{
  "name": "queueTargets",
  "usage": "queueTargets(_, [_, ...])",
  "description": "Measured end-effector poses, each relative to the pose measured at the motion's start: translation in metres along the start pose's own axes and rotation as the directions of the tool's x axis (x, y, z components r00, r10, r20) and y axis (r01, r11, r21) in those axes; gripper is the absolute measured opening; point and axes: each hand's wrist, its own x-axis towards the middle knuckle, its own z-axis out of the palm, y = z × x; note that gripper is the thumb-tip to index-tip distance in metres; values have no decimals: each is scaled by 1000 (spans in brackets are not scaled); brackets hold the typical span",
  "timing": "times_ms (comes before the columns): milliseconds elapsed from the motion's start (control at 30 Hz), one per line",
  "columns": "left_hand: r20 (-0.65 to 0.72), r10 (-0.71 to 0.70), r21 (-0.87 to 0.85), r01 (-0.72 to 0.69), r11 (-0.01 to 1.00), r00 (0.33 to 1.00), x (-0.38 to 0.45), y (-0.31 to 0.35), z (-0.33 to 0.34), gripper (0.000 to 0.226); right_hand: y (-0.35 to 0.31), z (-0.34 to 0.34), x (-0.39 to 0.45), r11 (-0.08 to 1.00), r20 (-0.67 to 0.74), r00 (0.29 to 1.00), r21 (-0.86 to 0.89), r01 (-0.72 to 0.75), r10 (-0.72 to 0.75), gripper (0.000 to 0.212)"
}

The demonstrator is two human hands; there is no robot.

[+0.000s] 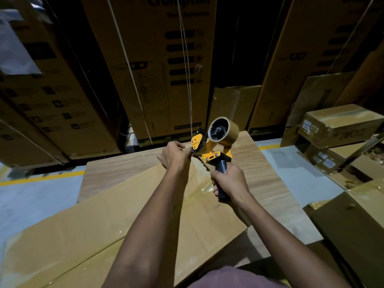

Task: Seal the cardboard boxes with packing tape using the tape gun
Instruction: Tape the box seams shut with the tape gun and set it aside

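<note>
Two bare hands work a yellow tape gun (209, 151) above a flat cardboard box (116, 221)

The right hand (229, 180) is wrapped around the gun's black handle, holding it raised with its brown tape roll (223, 129) uppermost. The left hand (174, 154) has fingers curled at the gun's front end, seemingly pinching the loose tape there. The box lies on a wooden table (268, 179), with tall printed cartons (158, 65) stacked behind
</note>
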Motion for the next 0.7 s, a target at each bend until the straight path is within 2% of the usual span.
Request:
queueTargets(233, [26, 11, 26, -12, 1000, 1000, 5, -1, 0, 23, -11, -6, -8, 997, 55, 997, 47, -60, 57, 9])
queueTargets(400, [8, 47, 47, -47, 998, 999, 4, -6, 1, 33, -6, -28, -27, 997, 54, 996, -38, -70, 72, 9])
queueTargets(567, [90, 9, 58, -14, 998, 996, 6, -1, -6, 35, -2, -33, -37, 995, 36, 996, -53, -80, 82, 8])
queueTargets(633, [118, 89, 42, -95, 995, 989, 2, -5, -6, 31, -6, -31, -37, 995, 27, 996, -51, -82, 83, 7])
queueTargets(700, [118, 247, 10, -250, 968, 962, -3, -11, -7, 31, -7, -32, -37, 995, 31, 995, -34, -95, 96, 7])
